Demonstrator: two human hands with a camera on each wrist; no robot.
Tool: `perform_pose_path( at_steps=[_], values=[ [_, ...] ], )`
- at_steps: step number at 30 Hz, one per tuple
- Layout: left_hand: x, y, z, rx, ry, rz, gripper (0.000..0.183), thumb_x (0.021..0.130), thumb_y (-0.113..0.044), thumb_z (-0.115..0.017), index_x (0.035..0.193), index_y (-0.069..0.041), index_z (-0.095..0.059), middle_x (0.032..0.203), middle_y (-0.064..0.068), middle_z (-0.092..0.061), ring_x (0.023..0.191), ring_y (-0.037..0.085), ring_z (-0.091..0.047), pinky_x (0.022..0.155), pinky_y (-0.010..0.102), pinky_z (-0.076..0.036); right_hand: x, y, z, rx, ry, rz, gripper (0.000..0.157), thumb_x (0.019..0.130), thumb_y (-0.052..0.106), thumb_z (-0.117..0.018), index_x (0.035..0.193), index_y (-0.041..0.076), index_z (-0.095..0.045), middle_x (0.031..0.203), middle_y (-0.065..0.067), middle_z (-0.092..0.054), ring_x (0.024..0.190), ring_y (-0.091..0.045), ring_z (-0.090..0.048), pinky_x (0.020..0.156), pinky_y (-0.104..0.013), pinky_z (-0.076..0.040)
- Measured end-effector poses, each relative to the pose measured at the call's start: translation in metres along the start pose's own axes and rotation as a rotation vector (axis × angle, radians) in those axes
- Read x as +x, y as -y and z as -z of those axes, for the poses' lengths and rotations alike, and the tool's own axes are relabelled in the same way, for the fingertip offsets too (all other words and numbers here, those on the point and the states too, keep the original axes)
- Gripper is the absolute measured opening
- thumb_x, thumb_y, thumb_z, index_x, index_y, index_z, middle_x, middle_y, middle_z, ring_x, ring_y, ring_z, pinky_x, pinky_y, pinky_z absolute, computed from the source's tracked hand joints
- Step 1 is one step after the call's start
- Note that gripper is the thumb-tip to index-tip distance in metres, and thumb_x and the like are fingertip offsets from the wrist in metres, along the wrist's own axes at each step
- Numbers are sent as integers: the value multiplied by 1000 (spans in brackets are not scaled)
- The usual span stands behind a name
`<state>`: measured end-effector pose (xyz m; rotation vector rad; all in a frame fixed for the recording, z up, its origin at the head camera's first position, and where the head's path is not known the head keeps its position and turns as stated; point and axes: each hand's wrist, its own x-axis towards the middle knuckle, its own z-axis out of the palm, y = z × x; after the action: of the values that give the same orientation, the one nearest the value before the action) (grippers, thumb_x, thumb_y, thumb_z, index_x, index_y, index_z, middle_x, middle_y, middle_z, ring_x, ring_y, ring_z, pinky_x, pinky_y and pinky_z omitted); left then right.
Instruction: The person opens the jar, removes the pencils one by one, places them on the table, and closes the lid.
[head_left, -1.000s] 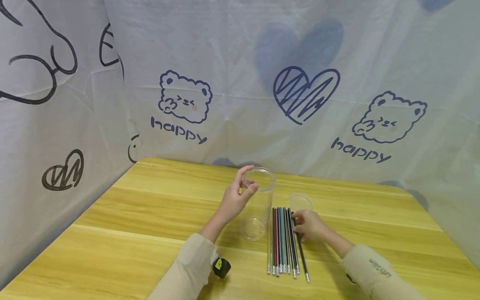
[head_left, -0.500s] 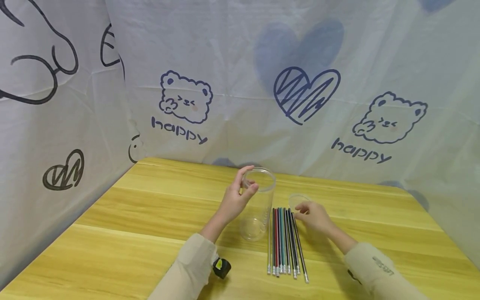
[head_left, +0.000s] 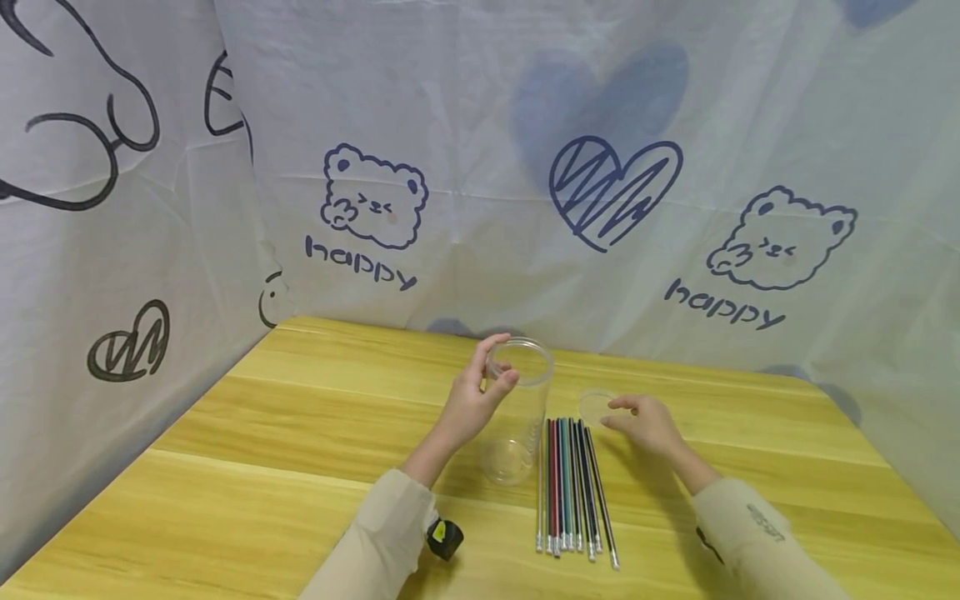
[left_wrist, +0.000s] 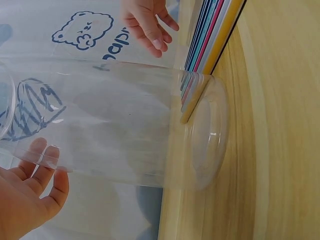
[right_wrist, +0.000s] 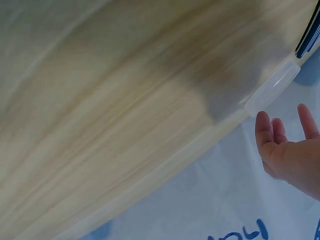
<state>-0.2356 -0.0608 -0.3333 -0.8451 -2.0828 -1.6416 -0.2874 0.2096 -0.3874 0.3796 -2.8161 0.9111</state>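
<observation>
A tall clear plastic container (head_left: 529,417) stands upright on the table. My left hand (head_left: 474,396) holds it near the rim, thumb and fingers around its left side; in the left wrist view the fingertips touch the upper wall. Just right of the container lies a row of several pencils (head_left: 567,487), dark, red, teal and grey, with their metal-capped eraser ends towards me. The rightmost pencil (head_left: 602,500) slants slightly away from the others. My right hand (head_left: 647,425) is above the table beyond that pencil, holding nothing, its fingers loosely bent near a clear round lid (head_left: 592,406).
The wooden table (head_left: 300,467) reaches back to a white cloth (head_left: 465,167) printed with bears and hearts. A second printed cloth side (head_left: 187,217) borders the table on the left.
My right hand has let go of the rightmost pencil and moved away, right and slightly back. That pencil now lies a little closer to the row. The left hand has stayed on the container.
</observation>
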Motion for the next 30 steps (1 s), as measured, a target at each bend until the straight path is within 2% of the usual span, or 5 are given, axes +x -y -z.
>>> perform_pose_path(
  at_steps=[3,9,18,24,30],
  values=[
    [0,1,0,0,-1,-9,60,89,-45,-46,131,-3,-34,102,26,-57,91,35,-53,61,30,-40,2,-3,1,5,10,-4,37,80,16,-65,106,-10,-59,112,-29,-52,97,-44,-49,81,-51,-40],
    [-1,0,0,-1,3,6,56,90,-40,-47,131,-4,-34,103,25,-57,92,34,-52,62,30,-40,5,-7,0,35,67,-36,42,79,16,-66,109,-11,-56,112,-30,-52,92,-41,-53,74,-45,-45],
    [0,-1,0,-5,8,19,61,89,-47,-46,132,-5,-34,104,25,-56,93,34,-52,62,29,-41,9,-11,-2,-11,104,-37,46,77,14,-69,111,-12,-54,118,-33,-46,103,-43,-46,87,-53,-35],
    [-1,-1,1,-11,7,24,62,88,-48,-46,132,-5,-34,104,25,-56,93,34,-52,63,29,-41,13,-13,-3,-67,134,-24,45,76,12,-69,110,-13,-55,123,-37,-38,113,-51,-33,93,-55,-26],
    [0,-1,2,-8,12,18,62,88,-48,-45,132,-5,-34,104,26,-56,92,34,-53,63,30,-42,15,-13,-2,-102,136,-34,40,74,9,-70,105,-13,-57,123,-37,-37,108,-50,-39,90,-52,-32]
  ],
)
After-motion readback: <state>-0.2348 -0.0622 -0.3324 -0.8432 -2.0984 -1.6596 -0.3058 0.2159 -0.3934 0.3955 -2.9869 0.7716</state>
